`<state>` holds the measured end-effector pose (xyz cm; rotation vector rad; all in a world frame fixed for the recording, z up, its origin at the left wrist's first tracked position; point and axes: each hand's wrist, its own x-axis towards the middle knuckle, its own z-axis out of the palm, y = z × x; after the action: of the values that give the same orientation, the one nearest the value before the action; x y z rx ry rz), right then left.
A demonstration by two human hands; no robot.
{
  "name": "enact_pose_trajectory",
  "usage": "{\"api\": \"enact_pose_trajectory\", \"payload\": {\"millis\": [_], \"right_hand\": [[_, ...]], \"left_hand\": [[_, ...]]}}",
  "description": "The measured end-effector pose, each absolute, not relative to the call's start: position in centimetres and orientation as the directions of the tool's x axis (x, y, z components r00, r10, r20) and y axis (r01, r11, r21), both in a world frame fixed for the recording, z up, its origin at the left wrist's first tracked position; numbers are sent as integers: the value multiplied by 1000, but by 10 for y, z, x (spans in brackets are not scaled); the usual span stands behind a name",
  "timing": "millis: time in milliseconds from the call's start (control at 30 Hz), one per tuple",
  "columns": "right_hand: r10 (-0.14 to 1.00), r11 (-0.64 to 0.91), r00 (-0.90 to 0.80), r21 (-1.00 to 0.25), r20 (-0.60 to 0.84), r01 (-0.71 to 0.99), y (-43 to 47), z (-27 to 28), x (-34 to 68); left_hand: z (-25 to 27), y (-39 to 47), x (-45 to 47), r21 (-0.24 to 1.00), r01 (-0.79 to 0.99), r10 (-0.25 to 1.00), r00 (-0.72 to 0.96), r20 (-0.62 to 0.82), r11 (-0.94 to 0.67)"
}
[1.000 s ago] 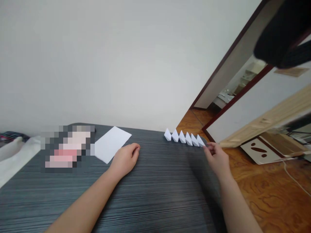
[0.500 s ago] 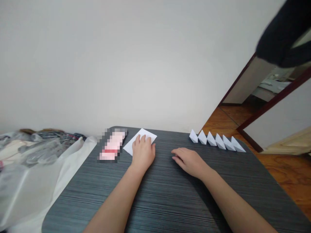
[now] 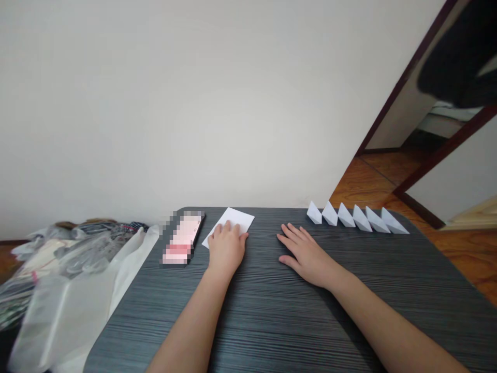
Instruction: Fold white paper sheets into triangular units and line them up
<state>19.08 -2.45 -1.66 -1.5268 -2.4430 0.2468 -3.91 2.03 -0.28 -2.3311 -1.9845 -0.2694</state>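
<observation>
My left hand (image 3: 226,251) lies over the near part of a white square of paper (image 3: 241,218), its fingers spread on the sheet. Whether this is one sheet or a small pile, I cannot tell. My right hand (image 3: 306,258) rests palm down on the dark table (image 3: 264,321), fingers apart and nothing in them. Beyond it, toward the far right edge, several folded white paper pieces (image 3: 347,215) stand in a slanting row, each with a pointed top.
A phone (image 3: 182,238) with a blurred pinkish screen lies left of the paper. Clear plastic bags and cloth (image 3: 83,254) are heaped beside the table's left side. A pale wall (image 3: 233,103) rises behind the table. At right are a doorway and wooden floor (image 3: 361,181).
My right hand has flattened and spread its fingers on the table. My left hand stays on the paper, with its fingers a little more spread. The view has shifted slightly.
</observation>
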Motion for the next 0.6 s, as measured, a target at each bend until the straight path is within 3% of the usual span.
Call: {"api": "enact_pose_trajectory", "payload": {"millis": [300,600], "right_hand": [[897,441,-420,-290,135,849,-26,-16,194],[896,445,-421,-312,143,840,-24,-18,195]], "left_hand": [[5,22,-38,48,979,968,190,162,-200],[8,22,-35,11,999,988,35,148,-37]]}}
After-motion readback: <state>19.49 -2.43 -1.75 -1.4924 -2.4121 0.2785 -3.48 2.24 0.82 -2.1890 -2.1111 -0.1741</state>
